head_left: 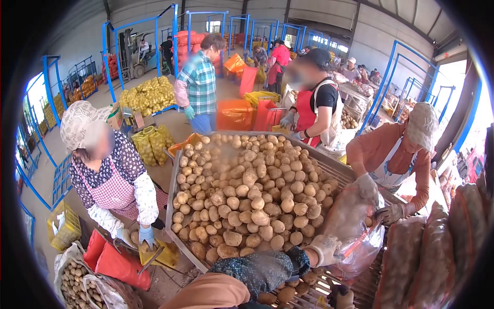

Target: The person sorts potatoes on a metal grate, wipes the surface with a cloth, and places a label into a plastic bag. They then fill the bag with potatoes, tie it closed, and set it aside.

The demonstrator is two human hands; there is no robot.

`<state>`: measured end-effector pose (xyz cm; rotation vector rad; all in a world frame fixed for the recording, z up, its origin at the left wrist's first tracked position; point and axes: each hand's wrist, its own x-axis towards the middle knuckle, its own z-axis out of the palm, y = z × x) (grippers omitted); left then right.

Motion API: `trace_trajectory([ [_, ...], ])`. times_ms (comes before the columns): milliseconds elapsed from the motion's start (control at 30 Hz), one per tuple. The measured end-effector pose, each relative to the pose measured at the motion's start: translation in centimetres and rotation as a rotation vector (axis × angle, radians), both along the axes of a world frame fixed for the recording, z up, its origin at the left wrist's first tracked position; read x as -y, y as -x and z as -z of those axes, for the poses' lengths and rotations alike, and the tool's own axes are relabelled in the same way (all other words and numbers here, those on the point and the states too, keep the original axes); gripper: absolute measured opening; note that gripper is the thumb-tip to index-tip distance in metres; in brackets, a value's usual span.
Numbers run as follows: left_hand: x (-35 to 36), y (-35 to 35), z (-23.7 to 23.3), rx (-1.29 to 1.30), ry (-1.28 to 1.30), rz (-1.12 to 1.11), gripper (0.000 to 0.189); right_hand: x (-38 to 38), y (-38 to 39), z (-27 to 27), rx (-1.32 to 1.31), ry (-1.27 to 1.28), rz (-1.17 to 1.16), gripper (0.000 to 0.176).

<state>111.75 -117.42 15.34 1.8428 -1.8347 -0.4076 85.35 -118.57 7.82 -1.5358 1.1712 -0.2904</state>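
My left hand (325,250), in a pale work glove below a dark patterned sleeve cover, reaches across and grips the near edge of a clear and reddish mesh bag (351,213). At the bottom edge my right hand (342,297), in a dark and tan glove, shows only in part over the slatted rack; its fingers are hard to make out. A big heap of potatoes (252,190) fills the metal sorting table beside my arm. Several loose potatoes (286,294) lie on the slats under my left forearm. Across from me, a co-worker's gloved hands (389,213) hold the same bag.
Filled mesh sacks (429,257) lean at the right. The metal table rim (181,244) runs along the heap's left side. A co-worker in a checked apron (121,198) stands at the left near red and yellow bags (123,262). Others work beyond the table, among blue frames (105,62).
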Motion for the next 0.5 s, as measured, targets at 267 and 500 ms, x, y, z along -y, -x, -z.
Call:
trace_trajectory([
  [267, -0.1, 0.2, -0.4, 0.015, -0.029, -0.012, 0.055, 0.3, 0.1, 0.3, -0.019, 0.073, -0.031, 0.031],
  [500, -0.1, 0.6, -1.3, -0.010, -0.063, -0.042, 0.054, 0.4, 1.6, 0.4, -0.322, 0.229, -0.212, 0.033],
])
